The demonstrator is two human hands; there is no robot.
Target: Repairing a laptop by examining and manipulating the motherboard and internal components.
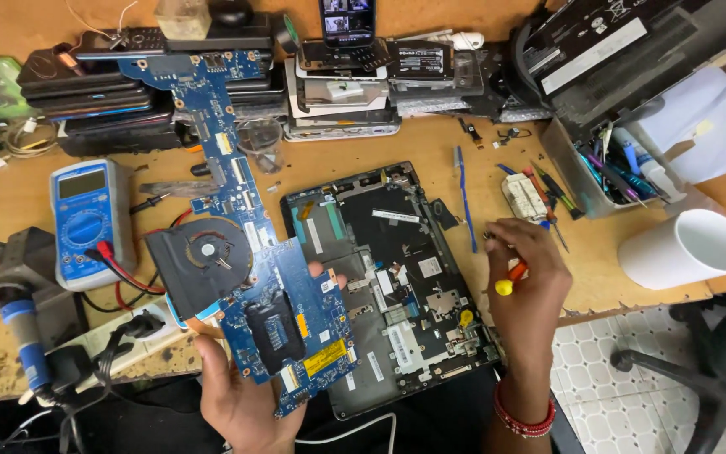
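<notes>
Blue circuit board, fan attached, is lifted clear of the open laptop shell at the bench's front edge, gripped by the left hand. The right hand clasps a small screwdriver. Refitting remains, seemingly. Phones are stacked along the back edge.

A long blue laptop motherboard with a black fan was held tilted above the wooden bench, beside the opened black laptop chassis. A screwdriver with an orange-and-yellow handle was held just right of the chassis.

Bare bench strip lies between stacked phones and laptop chassis.
</notes>
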